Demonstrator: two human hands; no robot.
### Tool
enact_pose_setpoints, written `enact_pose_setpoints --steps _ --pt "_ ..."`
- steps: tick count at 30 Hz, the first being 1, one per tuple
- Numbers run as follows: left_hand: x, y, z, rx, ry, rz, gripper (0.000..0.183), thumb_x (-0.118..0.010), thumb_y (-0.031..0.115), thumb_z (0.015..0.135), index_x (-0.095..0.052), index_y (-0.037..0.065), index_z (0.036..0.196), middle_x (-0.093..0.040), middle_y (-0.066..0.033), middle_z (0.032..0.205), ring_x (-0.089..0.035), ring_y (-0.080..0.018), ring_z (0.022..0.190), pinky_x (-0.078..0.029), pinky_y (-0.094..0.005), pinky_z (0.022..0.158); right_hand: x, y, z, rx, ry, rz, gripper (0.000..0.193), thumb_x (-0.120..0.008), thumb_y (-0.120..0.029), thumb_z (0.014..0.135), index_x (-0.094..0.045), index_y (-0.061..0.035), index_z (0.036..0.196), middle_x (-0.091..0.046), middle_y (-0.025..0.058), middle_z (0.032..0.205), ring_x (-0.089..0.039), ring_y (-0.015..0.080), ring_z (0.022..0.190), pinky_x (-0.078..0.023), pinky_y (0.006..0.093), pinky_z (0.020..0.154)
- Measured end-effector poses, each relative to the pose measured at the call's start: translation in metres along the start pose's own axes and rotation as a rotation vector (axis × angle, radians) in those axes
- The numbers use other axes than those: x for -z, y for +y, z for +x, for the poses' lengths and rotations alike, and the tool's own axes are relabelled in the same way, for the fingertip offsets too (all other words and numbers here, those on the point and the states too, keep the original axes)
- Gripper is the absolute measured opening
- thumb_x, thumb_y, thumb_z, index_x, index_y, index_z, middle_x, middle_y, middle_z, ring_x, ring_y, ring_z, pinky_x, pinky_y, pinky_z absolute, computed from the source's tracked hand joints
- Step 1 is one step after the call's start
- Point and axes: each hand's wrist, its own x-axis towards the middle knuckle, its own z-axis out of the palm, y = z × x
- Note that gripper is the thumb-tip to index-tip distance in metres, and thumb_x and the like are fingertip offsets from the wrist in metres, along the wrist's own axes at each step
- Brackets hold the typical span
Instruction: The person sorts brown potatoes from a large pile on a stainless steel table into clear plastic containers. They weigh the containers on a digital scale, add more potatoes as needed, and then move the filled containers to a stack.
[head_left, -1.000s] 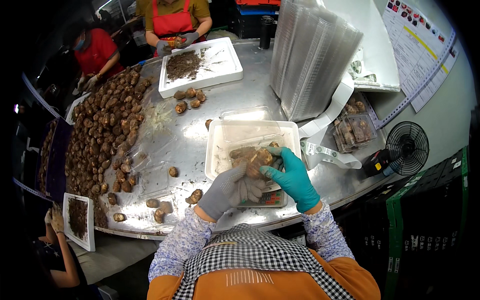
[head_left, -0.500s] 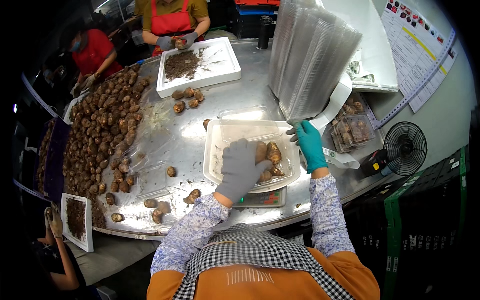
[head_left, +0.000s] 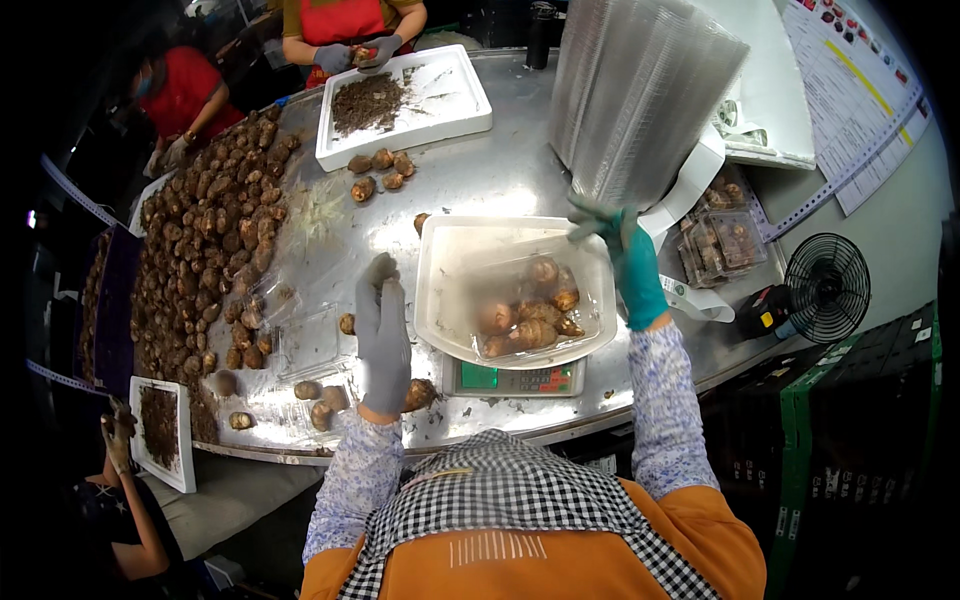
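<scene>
My left hand [head_left: 383,335], in a grey glove, is held over the table left of a white plastic tray [head_left: 432,335]. Its fingers are stretched upward and it holds nothing. My right hand [head_left: 632,265], in a teal glove, is at the tray's right rim with fingers extended and somewhat blurred. In the tray lies a clear plastic box [head_left: 590,325] with several brown taro-like tubers [head_left: 535,310]; its lid appears folded over them. Beneath the tray is a digital scale [head_left: 515,380]. Loose tubers [head_left: 420,393] lie beside my left hand.
A tall stack of clear boxes [head_left: 645,95] stands behind the tray. A large tuber heap [head_left: 210,240] covers the left. Across the table, a gloved person works over a white foam tray [head_left: 455,115]. Filled boxes [head_left: 720,240] and a black fan [head_left: 827,287] are at right.
My left hand has moved off the tubers, leftward out of the tray. The box's clear lid has come forward over them. My right hand stays by the tray's right rim.
</scene>
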Motion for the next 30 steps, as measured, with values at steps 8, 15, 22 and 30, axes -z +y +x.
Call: enact_pose_setpoints --steps 8,15,22,30 --pt "-0.027 -0.002 -0.065 -0.211 -0.334 0.082 0.043 -0.049 0.002 0.093 -0.044 -0.004 0.135 -0.045 -0.0247 0.136 -0.050 -0.0387 0.122 -0.042 -0.0427 0.102 -0.018 0.014 -0.098 0.207 0.068 -0.746 0.045 -0.049 0.001 0.091 -0.054 -0.0099 0.135 -0.057 0.0059 0.133 -0.051 0.0189 0.122 -0.042 0.0346 0.103" --pt "-0.013 0.015 -0.058 0.690 -0.454 -0.422 0.061 -0.055 0.007 0.090 -0.031 -0.002 0.145 -0.060 -0.0119 0.097 -0.063 -0.0156 0.071 -0.053 -0.0251 0.065 -0.010 0.017 -0.120 -0.415 0.243 -0.220 0.042 -0.058 -0.012 0.092 -0.051 -0.0003 0.133 -0.061 0.0095 0.107 -0.063 0.0156 0.090 -0.054 0.0291 0.077" --pt "-0.017 0.007 -0.052 0.669 -0.542 -0.358 0.064 -0.061 0.007 0.087 -0.031 -0.006 0.143 -0.063 -0.0107 0.088 -0.065 -0.0163 0.069 -0.053 -0.0262 0.059 -0.004 0.030 -0.116 -0.430 0.242 -0.017 0.038 -0.062 -0.014 0.089 -0.053 0.0068 0.120 -0.062 0.0103 0.098 -0.064 0.0201 0.087 -0.056 0.0321 0.076" --pt "0.041 -0.006 -0.019 0.473 -0.143 -0.262 0.066 -0.060 0.025 0.092 -0.029 -0.004 0.144 -0.050 -0.0210 0.124 -0.058 -0.0232 0.101 -0.053 -0.0350 0.083 -0.001 -0.001 -0.147 -0.048 0.761 -0.398 0.038 -0.053 -0.030 0.099 -0.056 -0.0070 0.130 -0.060 0.0049 0.109 -0.059 0.0126 0.087 -0.050 0.0261 0.074"
